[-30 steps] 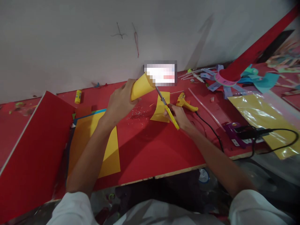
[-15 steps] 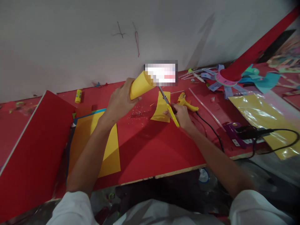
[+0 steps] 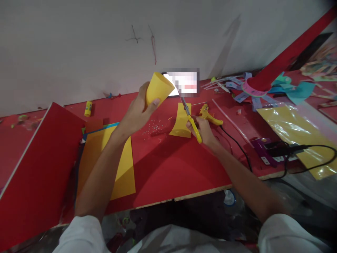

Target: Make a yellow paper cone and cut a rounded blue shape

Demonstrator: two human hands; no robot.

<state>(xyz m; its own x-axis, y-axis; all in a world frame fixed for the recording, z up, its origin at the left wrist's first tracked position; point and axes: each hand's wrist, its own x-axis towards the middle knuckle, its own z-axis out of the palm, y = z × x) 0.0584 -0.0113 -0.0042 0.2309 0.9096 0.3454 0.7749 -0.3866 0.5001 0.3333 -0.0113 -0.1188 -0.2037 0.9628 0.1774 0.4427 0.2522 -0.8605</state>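
Note:
My left hand (image 3: 140,109) is closed on a yellow paper tube (image 3: 158,89), thumb along its lower side, raised above the table with its open end tilted up and to the right. In my right hand (image 3: 204,130) are yellow-handled scissors (image 3: 194,129), their blades pointing up and left beside the tube's open end. Whether the blades touch the paper I cannot tell. A curved yellow paper piece (image 3: 181,121) lies flat beneath the scissors. Just right of it rests a yellow glue gun (image 3: 209,115) with a black cord.
Yellow and blue sheets (image 3: 125,165) lie under my left forearm, beside a leaning red board (image 3: 39,168). A glue stick (image 3: 88,108) is at the back left. A bright blurred screen (image 3: 188,82) leans by the wall. A purple power strip (image 3: 264,151) and plastic-wrapped yellow sheets (image 3: 297,133) lie right.
My left hand has turned the yellow paper tube more upright, so its side and rim show more. The scissors have shifted only slightly in my right hand.

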